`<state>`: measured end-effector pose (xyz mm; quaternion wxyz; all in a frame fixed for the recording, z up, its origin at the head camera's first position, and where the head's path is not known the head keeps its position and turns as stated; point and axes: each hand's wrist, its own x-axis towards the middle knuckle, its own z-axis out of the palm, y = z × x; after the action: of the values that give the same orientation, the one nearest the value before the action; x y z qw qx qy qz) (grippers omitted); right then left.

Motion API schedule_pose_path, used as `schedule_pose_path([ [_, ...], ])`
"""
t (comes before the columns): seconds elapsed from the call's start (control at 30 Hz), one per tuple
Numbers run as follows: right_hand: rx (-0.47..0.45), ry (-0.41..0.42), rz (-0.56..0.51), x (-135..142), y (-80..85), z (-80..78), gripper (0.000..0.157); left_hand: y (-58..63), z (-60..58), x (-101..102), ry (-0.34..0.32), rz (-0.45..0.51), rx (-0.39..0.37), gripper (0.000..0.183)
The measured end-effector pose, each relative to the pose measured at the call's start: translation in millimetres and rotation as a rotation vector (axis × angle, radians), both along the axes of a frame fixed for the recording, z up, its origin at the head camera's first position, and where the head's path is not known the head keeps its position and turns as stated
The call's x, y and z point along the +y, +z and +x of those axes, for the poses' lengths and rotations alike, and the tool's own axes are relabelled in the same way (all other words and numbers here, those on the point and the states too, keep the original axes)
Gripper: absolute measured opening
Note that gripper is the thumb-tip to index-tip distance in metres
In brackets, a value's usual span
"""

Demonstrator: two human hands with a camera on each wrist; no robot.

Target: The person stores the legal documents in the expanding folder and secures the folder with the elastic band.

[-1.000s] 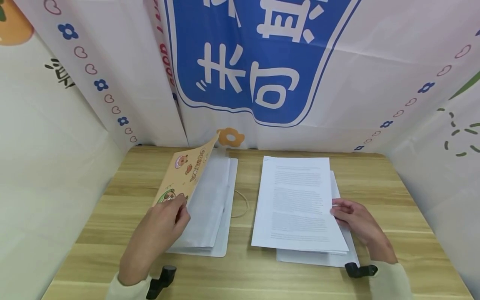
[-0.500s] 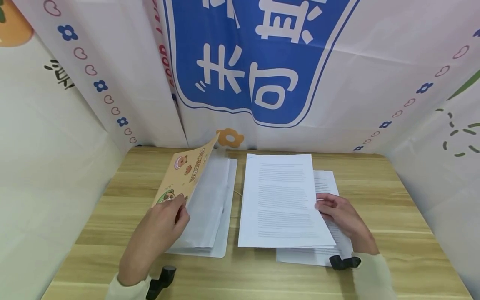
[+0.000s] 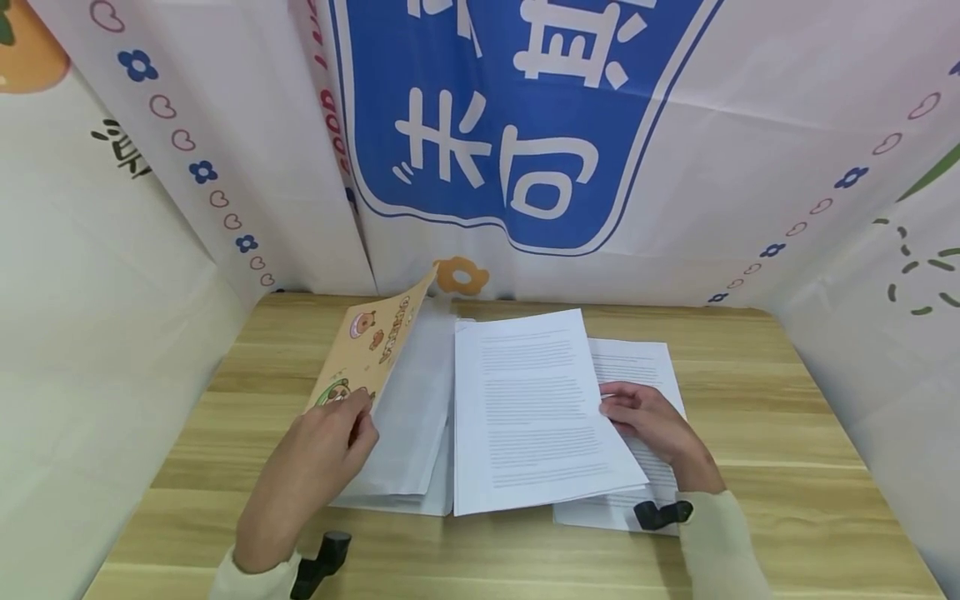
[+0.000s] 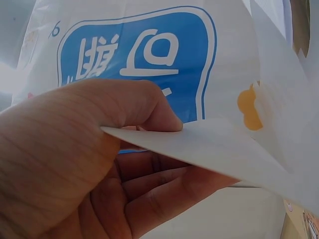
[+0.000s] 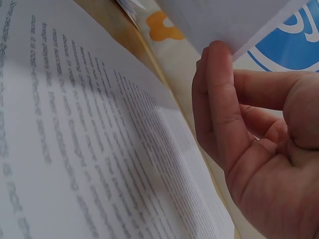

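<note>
My left hand (image 3: 311,467) pinches the raised tan front cover of a folder (image 3: 375,342) printed with cartoon animals. In the left wrist view the thumb and fingers lie on either side of the cover's pale edge (image 4: 199,149). Pale translucent pages (image 3: 408,425) show inside the folder. My right hand (image 3: 652,421) pinches the right edge of several printed sheets (image 3: 528,408), held tilted over the table. Their left edge overlaps the folder's right side in the head view. Under that hand lies another stack of printed paper (image 3: 637,362), partly covered by the held sheets.
Both the folder and the paper stack lie on a wood-grain table (image 3: 750,400). A white printed cloth (image 3: 675,208) with a large blue sign hangs behind the table, and pale cloth walls (image 3: 112,333) stand at the sides.
My right hand has carried the printed sheets leftward, from over the lower stack to the folder's right side, uncovering more of that stack. The folder's cord is now hidden. My left hand has stayed still.
</note>
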<state>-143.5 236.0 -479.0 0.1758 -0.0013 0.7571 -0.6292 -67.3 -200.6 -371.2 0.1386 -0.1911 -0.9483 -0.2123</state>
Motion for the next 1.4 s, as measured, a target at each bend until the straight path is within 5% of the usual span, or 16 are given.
schedule_pose_path([
  [0.63, -0.06, 0.023, -0.025, -29, 1.8, -29.6, 0.041, 1.1, 0.4, -2, 0.002, -0.007, 0.017, 0.018],
  [1.4, -0.057, -0.076, -0.036, -59, 3.6, -48.4, 0.038, 1.6, 0.3, 1, 0.019, -0.027, -0.043, 0.015],
])
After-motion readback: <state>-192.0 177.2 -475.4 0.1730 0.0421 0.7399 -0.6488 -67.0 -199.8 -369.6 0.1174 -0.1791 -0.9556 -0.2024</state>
